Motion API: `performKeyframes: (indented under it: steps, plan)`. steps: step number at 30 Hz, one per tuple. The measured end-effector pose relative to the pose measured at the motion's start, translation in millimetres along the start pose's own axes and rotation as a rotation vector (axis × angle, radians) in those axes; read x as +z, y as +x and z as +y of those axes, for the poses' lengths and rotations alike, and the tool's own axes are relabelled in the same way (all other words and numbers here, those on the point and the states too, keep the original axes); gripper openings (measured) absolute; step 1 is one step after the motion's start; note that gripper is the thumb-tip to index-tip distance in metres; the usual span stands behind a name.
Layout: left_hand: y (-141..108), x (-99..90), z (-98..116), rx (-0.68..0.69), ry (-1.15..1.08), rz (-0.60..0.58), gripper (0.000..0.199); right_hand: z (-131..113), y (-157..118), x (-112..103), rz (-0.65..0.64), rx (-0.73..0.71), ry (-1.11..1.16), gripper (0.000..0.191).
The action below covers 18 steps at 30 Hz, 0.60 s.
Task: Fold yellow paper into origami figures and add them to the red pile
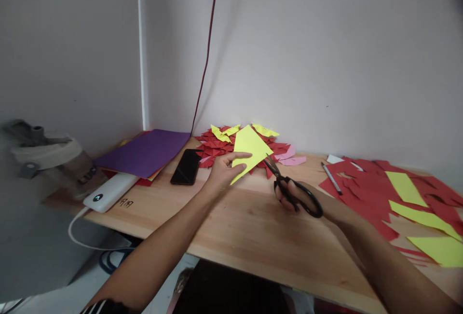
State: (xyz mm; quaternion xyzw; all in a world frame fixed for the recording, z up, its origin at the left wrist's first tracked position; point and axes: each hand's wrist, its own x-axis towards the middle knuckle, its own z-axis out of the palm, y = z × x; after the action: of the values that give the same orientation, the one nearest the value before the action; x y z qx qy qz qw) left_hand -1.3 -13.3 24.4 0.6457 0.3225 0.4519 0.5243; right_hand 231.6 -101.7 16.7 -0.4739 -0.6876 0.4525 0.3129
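Note:
A yellow sheet of paper [251, 145] is raised above the table, pinched at its left edge between the thumb and fingers of my left hand [224, 171]. My right hand [289, 193] grips black-handled scissors [307, 198]. Their blades are slightly apart at the paper's right corner; whether they touch it I cannot tell. Behind the sheet lies a heap of folded red paper pieces [213, 152], with a few folded yellow pieces [265, 130] on top and pink ones [292, 158] at its right side.
A black phone [185, 167], a purple sheet stack [152, 150] and a white power bank [108, 193] with a cable are at left, near a bottle [65, 164]. Red scraps [361, 198], yellow strips [405, 188] and a pen [332, 179] lie right. A wall stands behind the wooden table [231, 227].

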Motion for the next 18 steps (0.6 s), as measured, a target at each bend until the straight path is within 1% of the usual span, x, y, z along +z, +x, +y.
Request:
performKeyframes:
  steps: [3, 8, 13, 16, 18]
  plan:
    - [-0.8, 0.8, -1.3, 0.000, -0.014, -0.033, 0.035, 0.6, 1.0, 2.7, -0.043, 0.035, -0.069, 0.052]
    - [-2.3, 3.1, -5.0, 0.008, -0.054, -0.078, 0.034, -0.9, 1.8, 7.1, -0.002, 0.020, -0.076, 0.050]
    - [-5.1, 6.9, -2.1, -0.057, -0.030, -0.066, 0.037, 6.8, 5.8, 10.5, 0.037, -0.001, -0.047, 0.054]
    - [-6.3, 8.3, -1.5, -0.056, -0.008, -0.063, 0.036, 9.0, 7.8, 12.1, 0.030, -0.008, -0.042, 0.056]
    - [-6.4, 8.2, -2.7, -0.044, -0.005, -0.071, 0.036, 5.5, 7.5, 12.9, 0.027, 0.000, -0.065, 0.057]
